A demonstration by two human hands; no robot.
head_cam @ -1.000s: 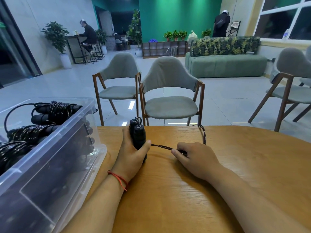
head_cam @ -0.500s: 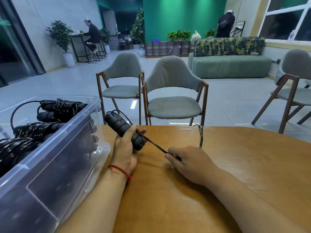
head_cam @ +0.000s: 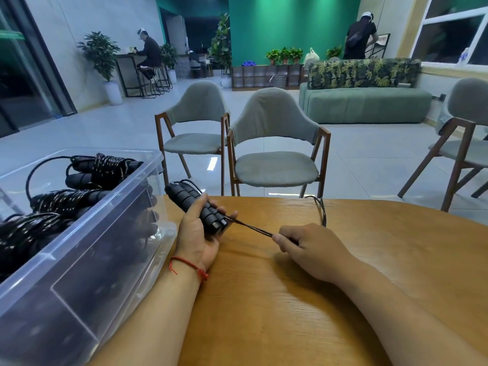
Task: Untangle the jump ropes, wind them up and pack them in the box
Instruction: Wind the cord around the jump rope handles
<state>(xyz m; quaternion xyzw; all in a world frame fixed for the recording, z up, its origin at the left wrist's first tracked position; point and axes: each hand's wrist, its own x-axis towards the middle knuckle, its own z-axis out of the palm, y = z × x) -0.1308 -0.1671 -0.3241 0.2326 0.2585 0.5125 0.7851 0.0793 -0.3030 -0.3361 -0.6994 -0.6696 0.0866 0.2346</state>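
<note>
My left hand (head_cam: 198,233) grips the two black foam handles (head_cam: 190,203) of a jump rope, tilted with their tops toward the far left. The black rope (head_cam: 250,227) runs taut from the handles' lower ends to my right hand (head_cam: 311,249), which pinches it on the wooden table (head_cam: 343,286). Beyond my right hand the rope (head_cam: 322,210) trails over the table's far edge. A clear plastic box (head_cam: 87,249) at the left holds several wound black jump ropes (head_cam: 100,171).
Two grey chairs (head_cam: 274,143) stand just behind the table's far edge, and a third chair (head_cam: 464,133) is at the right. A green sofa (head_cam: 367,101) and people are far back in the room.
My left hand has tipped the handles from upright to slanted toward the far left. The rope between my hands has pulled taut, and my right hand stays on the table.
</note>
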